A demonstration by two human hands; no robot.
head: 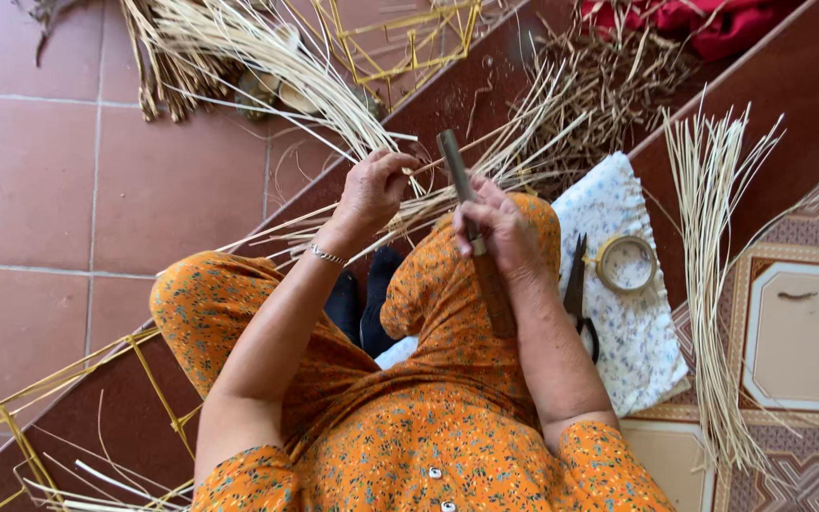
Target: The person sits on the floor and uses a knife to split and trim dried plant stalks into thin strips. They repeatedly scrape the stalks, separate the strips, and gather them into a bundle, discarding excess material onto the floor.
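We see a bundle of pale, thin cane strips [428, 194] lying across the orange-clad knees at the scene's middle, fanning far-left over the red tiled floor [30, 180]. The left hand [373, 187] pinches the strips; the right hand [493, 228] is clamped on a long dark-handled knife [474, 237], blade pointing far. The hands sit close together. Right of them, black scissors [575, 284] and a tape ring [626, 263] rest on a floral cloth [632, 332]. Loose strips [708, 284] lie further right. Open floor spreads left.

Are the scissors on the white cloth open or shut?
Shut. The scissors lie flat on the white cloth beside the tape roll, blades together in one dark line.
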